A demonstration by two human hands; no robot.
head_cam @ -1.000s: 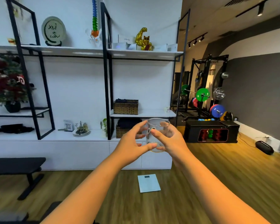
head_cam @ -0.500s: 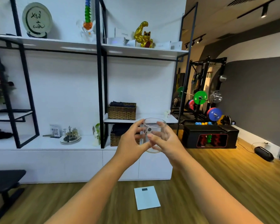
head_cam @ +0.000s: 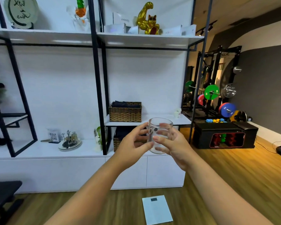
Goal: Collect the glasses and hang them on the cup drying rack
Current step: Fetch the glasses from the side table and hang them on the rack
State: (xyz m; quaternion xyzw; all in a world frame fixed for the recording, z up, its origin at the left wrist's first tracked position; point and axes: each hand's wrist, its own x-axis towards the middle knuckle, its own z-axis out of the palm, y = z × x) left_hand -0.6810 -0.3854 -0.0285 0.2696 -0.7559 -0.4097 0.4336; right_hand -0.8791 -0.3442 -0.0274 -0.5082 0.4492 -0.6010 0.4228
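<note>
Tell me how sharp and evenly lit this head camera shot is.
Head view: the clear drinking glass and both hands are fairly sharp; the wooden floor at right smears with motion blur; wide-angle distortion bows the black shelf posts; a warm glow pools by the black box.

Clear glossy glass (head_cam: 160, 135), woven wicker basket (head_cam: 125, 113), matt wood floor (head_cam: 234, 172)

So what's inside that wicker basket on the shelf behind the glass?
Something dark, like folded cloth, shows above the rim of the wicker basket. The woven walls hide whatever lies below it. The glass, held by the left hand and right hand, does not cover it.
</note>
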